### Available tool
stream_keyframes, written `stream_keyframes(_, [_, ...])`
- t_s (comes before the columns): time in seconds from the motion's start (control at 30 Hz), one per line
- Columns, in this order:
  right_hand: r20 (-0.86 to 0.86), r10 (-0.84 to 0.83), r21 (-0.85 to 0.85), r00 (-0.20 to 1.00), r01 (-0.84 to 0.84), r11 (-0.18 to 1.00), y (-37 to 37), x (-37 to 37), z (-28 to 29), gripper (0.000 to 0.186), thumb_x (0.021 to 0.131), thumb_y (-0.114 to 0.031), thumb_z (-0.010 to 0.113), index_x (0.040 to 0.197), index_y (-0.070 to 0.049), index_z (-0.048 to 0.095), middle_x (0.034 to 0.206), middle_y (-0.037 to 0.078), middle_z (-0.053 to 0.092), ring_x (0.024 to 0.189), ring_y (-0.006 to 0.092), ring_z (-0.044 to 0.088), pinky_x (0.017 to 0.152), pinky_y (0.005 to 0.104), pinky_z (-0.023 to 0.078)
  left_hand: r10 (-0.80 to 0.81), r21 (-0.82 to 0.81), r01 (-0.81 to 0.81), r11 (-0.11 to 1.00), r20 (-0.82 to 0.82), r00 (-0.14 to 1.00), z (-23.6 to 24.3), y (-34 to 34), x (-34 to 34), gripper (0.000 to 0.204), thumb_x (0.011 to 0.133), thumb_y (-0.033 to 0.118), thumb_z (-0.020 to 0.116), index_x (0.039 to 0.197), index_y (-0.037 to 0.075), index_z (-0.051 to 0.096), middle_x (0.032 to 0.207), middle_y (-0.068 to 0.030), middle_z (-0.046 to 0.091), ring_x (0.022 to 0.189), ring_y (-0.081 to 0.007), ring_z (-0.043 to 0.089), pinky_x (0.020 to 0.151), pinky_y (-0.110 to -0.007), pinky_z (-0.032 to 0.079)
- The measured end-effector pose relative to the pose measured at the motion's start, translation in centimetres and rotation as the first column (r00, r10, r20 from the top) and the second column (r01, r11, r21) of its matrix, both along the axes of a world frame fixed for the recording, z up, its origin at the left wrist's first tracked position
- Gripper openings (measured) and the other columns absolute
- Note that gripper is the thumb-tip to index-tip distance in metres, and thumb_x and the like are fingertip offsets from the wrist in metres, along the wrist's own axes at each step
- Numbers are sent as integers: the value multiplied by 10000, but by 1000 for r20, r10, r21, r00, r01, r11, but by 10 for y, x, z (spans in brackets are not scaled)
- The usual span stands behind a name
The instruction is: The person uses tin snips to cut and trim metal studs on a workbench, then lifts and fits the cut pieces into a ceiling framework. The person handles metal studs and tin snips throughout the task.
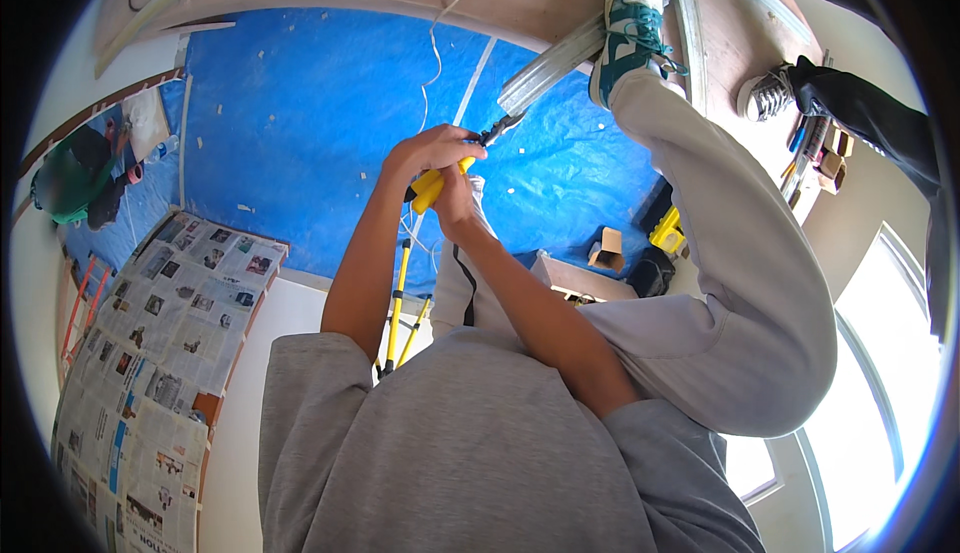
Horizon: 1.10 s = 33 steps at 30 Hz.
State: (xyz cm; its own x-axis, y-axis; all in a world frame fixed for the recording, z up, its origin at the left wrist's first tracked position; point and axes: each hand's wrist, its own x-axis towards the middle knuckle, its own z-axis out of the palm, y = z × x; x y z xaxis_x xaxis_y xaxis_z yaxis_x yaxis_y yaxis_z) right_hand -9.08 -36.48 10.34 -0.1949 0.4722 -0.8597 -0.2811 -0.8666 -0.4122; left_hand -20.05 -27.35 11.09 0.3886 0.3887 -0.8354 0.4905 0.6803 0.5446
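Both my hands are closed round the yellow handles of a pair of tin snips [428, 194]. My left hand [436, 150] wraps the upper part of the grip, close to the dark jaws. Just below it, my right hand [457, 199] grips the handles too. The jaws reach up to the near end of a silvery metal channel [553, 65]; whether they bite into it, I cannot tell. At the channel's far end, my foot in a green and white sneaker [632, 35] rests on or against it.
Blue sheeting [300, 113] covers the floor, with a white cord [437, 43] across it. More metal channels [688, 33] lie beyond my foot. Another person's shoe [768, 93] is at right. A yellow tripod [401, 283], an open cardboard box [607, 250] and a newspaper-covered surface [150, 353] are nearby.
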Motion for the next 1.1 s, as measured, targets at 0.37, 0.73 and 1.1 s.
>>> stream_keyframes(0.37, [-30,-5,-89,1000,2,996,2,4,8,394,980,-462,563,1173,-118,551,1059,52,604,943,203,633,814,436,531,76,-48,-73,996,65,995,5,-3,-3,371,964,391,599,1017,35,685,912,-111,665,802,-204,597,727,-369,499])
stream_keyframes(0.73, [30,61,-60,998,-59,996,-7,-6,20,537,859,-330,687,1181,14,430,1020,128,554,904,221,582,744,385,519,133,-128,-113,985,162,978,6,-13,-19,485,977,232,644,1397,-7,605,1053,-51,668,970,-123,586,877,-278,497])
stream_keyframes(1.1, [64,48,-71,997,-44,997,3,-22,4,489,860,-291,680,1205,-51,429,1018,99,535,910,223,599,774,436,571,5,-144,7,990,84,996,18,18,-23,481,958,270,639,1376,33,641,1118,-50,681,1028,-152,606,983,-304,456])
